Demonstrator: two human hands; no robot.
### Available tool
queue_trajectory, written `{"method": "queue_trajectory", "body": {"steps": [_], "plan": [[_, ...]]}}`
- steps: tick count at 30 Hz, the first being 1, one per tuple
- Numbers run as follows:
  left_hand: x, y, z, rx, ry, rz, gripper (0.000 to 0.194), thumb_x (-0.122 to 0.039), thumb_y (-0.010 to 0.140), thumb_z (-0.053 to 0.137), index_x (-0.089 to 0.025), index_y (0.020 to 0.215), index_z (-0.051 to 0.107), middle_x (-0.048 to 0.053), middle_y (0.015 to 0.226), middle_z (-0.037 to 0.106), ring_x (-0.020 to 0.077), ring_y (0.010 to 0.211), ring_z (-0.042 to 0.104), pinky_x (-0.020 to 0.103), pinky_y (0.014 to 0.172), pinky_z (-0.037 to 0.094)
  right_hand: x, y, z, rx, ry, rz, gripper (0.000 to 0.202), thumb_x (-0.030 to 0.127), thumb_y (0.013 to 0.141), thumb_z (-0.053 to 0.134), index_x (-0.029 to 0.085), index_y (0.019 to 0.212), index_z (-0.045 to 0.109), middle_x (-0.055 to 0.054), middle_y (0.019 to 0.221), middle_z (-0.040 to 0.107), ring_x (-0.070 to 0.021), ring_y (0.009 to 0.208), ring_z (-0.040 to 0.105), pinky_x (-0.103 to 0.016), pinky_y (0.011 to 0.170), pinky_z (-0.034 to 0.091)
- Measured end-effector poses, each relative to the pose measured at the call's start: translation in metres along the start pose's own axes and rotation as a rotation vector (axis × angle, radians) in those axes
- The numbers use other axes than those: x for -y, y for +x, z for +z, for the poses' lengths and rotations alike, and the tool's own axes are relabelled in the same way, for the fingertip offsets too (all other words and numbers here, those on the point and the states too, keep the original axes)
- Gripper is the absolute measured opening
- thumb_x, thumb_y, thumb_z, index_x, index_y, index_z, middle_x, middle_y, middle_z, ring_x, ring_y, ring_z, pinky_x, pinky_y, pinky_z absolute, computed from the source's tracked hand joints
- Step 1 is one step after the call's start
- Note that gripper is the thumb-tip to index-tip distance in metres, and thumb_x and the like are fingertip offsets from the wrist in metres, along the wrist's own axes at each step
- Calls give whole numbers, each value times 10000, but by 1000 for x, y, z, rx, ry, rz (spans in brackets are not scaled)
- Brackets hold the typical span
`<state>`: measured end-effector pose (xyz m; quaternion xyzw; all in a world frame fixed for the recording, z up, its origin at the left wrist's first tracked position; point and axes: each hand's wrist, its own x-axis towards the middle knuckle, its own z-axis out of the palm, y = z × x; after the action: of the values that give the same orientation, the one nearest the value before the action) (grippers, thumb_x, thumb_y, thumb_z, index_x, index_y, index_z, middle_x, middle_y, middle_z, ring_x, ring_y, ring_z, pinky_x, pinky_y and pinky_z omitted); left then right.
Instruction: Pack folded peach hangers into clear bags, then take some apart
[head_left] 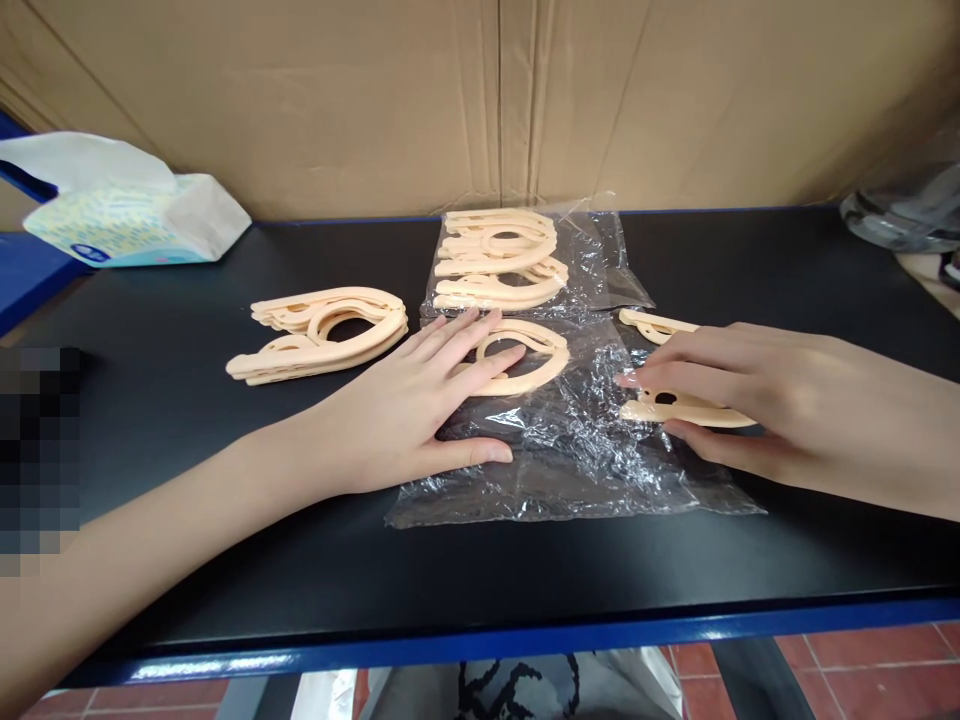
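My left hand (405, 400) lies flat with its fingers spread on a clear plastic bag (525, 490). Under its fingertips, a beige plastic folding hanger (536, 380) shows through the film, partly covered by the hand. At the bag's right side, my right hand (757, 400) is curled over another beige folding hanger (705, 412), thumb at its near arm and fingers across its middle. Much of that hanger is hidden beneath the palm. Left of my left hand rests a loose stack of folded beige hangers (330, 355).
A second clear bag (592, 255) with several beige hangers lies behind. At the back left is a tissue pack (135, 220); at the back right, a clear container (892, 215). Cardboard (360, 110) stands behind the black table (300, 560), which has a blue front edge.
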<state>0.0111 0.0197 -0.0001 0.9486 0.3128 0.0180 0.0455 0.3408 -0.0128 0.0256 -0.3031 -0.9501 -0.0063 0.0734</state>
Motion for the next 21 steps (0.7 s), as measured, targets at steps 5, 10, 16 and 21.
{"method": "queue_trajectory", "body": {"steps": [5,10,16,21], "plan": [[0,0,0,-4,20,19,859,-748,1004,320,-149,1618,357,198,1717,201,397,1590,183,602,1275,204,-1,0,2,-31,-3,-24,282,202,1017,458,196,1206,666,-82,1121,737,-249,1001,735,-391,830,572],[1,0,0,-14,30,22,865,-753,1004,301,-144,1617,357,207,1714,208,392,1591,184,606,1269,217,-1,-2,2,-7,25,-23,272,211,1025,455,221,1214,650,-67,1138,739,-244,1018,730,-372,795,571],[0,1,0,-2,13,13,860,-753,1001,321,-153,1616,362,192,1720,199,393,1591,183,594,1281,192,-2,-2,4,-14,0,-24,264,204,1025,456,235,1230,620,-62,1141,727,-245,1025,722,-382,801,571],[0,1,1,-9,36,21,857,-750,1009,292,-151,1618,350,196,1720,193,382,1594,182,596,1273,213,1,1,6,-33,13,-45,285,214,1039,431,214,1245,628,-79,1118,731,-241,987,721,-379,777,570]]}}
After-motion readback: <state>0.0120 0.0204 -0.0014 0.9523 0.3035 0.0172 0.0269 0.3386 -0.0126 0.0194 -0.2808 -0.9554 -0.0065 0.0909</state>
